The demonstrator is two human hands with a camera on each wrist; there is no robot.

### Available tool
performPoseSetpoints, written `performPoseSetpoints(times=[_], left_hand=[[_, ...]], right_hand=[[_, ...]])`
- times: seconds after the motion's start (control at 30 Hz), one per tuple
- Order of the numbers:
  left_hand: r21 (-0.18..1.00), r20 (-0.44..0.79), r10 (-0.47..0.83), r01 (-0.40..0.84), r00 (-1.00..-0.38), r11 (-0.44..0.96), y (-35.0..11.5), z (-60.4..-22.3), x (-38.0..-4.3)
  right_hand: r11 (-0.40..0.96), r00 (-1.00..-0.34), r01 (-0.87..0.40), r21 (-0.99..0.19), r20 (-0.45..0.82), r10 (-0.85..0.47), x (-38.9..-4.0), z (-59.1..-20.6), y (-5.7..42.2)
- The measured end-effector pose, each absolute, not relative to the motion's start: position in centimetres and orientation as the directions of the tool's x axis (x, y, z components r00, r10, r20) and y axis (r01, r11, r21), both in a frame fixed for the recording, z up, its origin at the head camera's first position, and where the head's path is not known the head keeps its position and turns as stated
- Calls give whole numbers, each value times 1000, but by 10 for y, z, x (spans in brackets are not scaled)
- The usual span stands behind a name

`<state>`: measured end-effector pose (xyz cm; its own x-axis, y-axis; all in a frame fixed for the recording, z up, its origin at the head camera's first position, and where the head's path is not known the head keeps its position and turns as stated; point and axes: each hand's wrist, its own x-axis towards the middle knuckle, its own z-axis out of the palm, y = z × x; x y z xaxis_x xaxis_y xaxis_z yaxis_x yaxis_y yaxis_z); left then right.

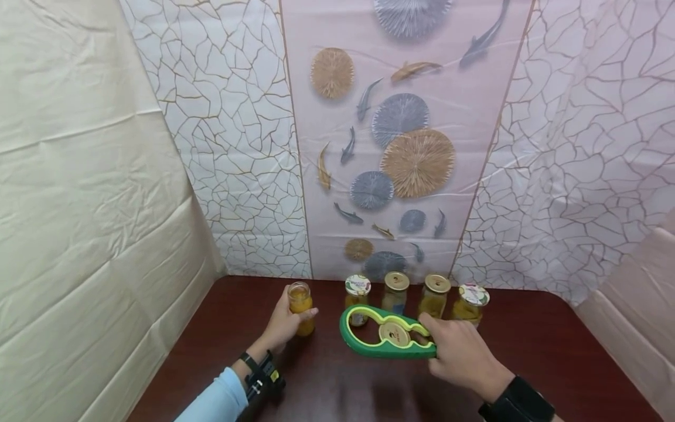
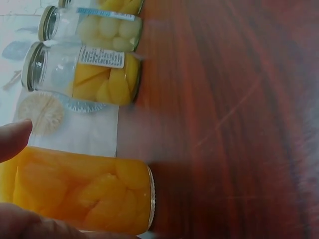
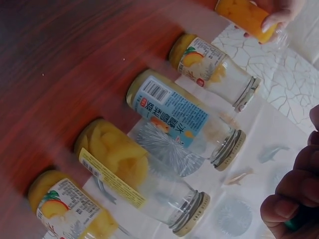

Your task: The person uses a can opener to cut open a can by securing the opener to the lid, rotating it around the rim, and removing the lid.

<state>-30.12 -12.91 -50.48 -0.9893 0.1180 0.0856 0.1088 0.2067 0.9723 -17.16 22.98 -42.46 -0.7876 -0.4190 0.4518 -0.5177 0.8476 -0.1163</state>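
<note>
Upright on the left of the table stands an uncapped glass jar (image 1: 301,305) of orange fruit pieces. My left hand (image 1: 285,322) grips it, fingers and thumb round the glass; the jar's lower part fills the bottom of the left wrist view. My right hand (image 1: 466,354) holds a green jar opener (image 1: 381,350) by its handle end, the loops pointing left above the table. A gold lid (image 1: 394,334) sits between the opener's inner edges. In the right wrist view, curled fingers (image 3: 294,186) show at the right edge, with most of the opener hidden.
Several lidded fruit jars stand in a row along the back: one with a white patterned lid (image 1: 358,285), two gold-lidded jars (image 1: 395,298) (image 1: 435,302), and another white-lidded jar (image 1: 469,305). A patterned cloth (image 1: 253,176) hangs behind the dark table (image 1: 327,392).
</note>
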Motion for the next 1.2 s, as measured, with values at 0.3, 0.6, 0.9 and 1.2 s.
performPoseSetpoints(times=[0.3, 0.6, 0.9, 1.2], left_hand=[[978, 52, 133, 77, -990, 193, -129, -506, -319], [978, 67, 150, 94, -986, 184, -132, -506, -321], [977, 70, 158, 99, -985, 188, -133, -504, -319], [977, 67, 127, 91, -990, 194, -128, -504, -318]], right_hand=[[850, -808, -506, -148, 426, -407, -170, -426, 230], [848, -802, -511, -137, 431, -414, -168, -423, 229], [855, -780, -508, -104, 477, -406, -168, -427, 235], [864, -784, -496, -91, 474, -400, -164, -426, 244]])
